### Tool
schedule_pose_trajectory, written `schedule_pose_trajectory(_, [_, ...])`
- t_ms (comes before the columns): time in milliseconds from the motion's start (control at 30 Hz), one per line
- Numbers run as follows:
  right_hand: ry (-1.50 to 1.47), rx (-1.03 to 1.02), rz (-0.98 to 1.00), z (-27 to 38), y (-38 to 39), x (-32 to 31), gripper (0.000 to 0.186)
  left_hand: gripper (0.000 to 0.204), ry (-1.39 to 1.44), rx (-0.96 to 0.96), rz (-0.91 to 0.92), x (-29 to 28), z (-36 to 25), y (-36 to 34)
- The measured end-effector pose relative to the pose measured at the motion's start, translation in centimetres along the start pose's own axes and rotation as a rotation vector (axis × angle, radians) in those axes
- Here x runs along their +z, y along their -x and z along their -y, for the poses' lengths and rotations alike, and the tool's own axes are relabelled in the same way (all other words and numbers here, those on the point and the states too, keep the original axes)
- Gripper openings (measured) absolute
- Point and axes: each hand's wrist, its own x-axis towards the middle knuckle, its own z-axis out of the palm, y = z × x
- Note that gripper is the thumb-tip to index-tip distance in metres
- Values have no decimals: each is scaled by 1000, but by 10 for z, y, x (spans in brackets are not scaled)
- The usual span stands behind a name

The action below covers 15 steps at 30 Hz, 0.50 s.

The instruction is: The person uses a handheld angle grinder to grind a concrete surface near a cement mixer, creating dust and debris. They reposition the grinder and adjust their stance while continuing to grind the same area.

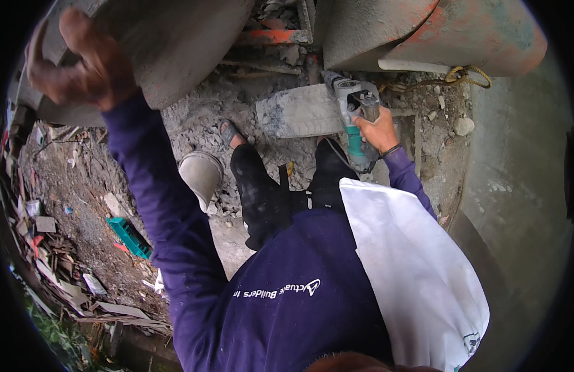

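Brown dirt (82, 186) covers the ground, turning to grey rubble (197, 118) towards the middle. On the right it borders a smooth grey surface (526, 161), with 1 pale rock (464, 126) near the edge. Scrap boards (122, 309) pile up at left, above green plants (57, 332). The light is soft.

The rubble-strewn ground (91, 180) carries plenty: board scraps (122, 309) litter its left edge, a teal tray (129, 237) sits just inward, then a pale bucket (201, 177), a grey slab (296, 111), and a whitish stone (464, 126) by the right edge!
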Motion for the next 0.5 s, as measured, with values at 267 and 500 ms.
schedule_pose_trajectory(267, [63,-28,-31,-8,-49,-11,23,14,492,-691,937,-118,-156,279])
schedule_pose_trajectory(500, [292,-126,-165,-65,-55,55,30,29,290,-1035,1146,-68,-119,442])
